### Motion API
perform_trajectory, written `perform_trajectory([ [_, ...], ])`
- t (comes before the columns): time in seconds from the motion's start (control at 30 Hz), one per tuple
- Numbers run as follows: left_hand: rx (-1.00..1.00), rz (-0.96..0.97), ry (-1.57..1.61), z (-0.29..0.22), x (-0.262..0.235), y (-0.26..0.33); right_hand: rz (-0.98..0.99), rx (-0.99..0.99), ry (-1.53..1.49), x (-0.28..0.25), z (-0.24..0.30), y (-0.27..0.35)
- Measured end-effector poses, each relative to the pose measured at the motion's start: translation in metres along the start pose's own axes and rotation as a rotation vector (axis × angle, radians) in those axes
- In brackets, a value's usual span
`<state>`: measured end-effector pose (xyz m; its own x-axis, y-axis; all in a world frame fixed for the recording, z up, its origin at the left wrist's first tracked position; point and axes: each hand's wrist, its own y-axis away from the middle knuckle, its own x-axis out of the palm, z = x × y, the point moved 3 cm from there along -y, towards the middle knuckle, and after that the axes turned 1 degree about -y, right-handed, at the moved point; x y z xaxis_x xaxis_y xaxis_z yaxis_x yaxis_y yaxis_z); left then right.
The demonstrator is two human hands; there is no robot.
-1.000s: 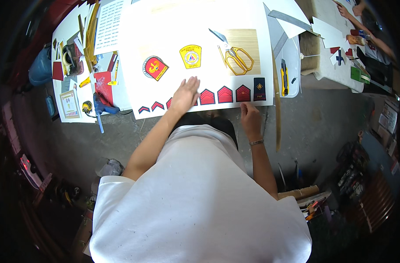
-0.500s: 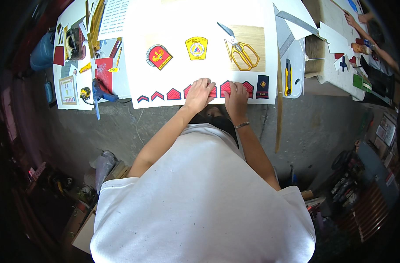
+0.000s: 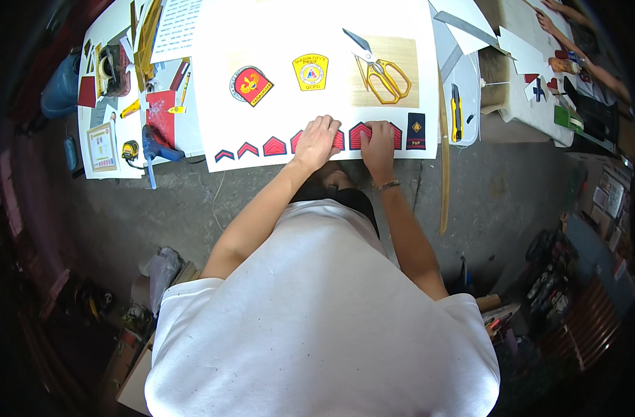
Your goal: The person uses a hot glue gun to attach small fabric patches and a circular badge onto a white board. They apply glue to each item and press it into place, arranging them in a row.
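A row of red and dark blue chevron patches (image 3: 274, 146) lies along the near edge of a white board (image 3: 262, 31). My left hand (image 3: 317, 143) rests palm down over the middle patches, fingers bent and close together, partly covering them. Just to its right, my right hand (image 3: 378, 149) lies with its fingertips on the larger pentagon-shaped patches. Both hands hide parts of what they touch. A dark blue rectangular patch (image 3: 416, 131) with a gold emblem ends the row. Farther up lie a red and grey round-and-diamond patch (image 3: 251, 85), a yellow shield patch (image 3: 310, 72) and gold-handled scissors (image 3: 388, 80).
Left of the board are a blue glue gun (image 3: 157, 146), a tape measure (image 3: 130, 149) and a framed certificate (image 3: 102, 147). At right sit a yellow utility knife (image 3: 456, 113) in a clear tray (image 3: 470, 97) and a metal ruler (image 3: 470, 31). Another person's arms (image 3: 575, 45) reach over a farther table.
Both hands stay on the patches with only slight finger movement; the right fingers look a little more drawn in. The whole view has shifted slightly.
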<state>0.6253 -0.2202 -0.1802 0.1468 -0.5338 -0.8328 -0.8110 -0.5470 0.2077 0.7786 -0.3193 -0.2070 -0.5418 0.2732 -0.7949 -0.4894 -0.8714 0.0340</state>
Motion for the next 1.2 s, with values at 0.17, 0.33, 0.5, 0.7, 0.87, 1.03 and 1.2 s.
perform_trajectory([
  [0.17, 0.029, -0.025, -0.030, 0.001, 0.007, 0.021, 0.019, -0.110, 0.138, -0.002, 0.011, 0.011],
  [0.33, 0.046, -0.033, -0.252, 0.000, 0.024, 0.042, -0.088, -0.225, 0.369, -0.007, 0.023, 0.033],
  [0.5, -0.002, -0.092, -0.126, 0.002, 0.029, 0.069, -0.250, 0.251, -0.099, -0.015, -0.008, 0.083],
  [0.7, -0.222, -0.081, 0.540, 0.020, 0.002, 0.183, 0.110, 0.723, -0.383, -0.022, -0.006, 0.190],
  [0.87, -0.386, -0.159, 1.442, -0.003, -0.013, 0.243, 0.639, 0.248, -1.050, -0.004, 0.126, 0.190],
  [1.03, -0.354, -0.710, 1.516, -0.001, -0.051, 0.296, 0.702, 0.179, -1.188, -0.006, 0.227, 0.175],
  [1.2, -0.320, -0.820, 1.137, 0.001, -0.082, 0.334, 0.797, 0.053, -0.971, -0.004, 0.268, 0.184],
])
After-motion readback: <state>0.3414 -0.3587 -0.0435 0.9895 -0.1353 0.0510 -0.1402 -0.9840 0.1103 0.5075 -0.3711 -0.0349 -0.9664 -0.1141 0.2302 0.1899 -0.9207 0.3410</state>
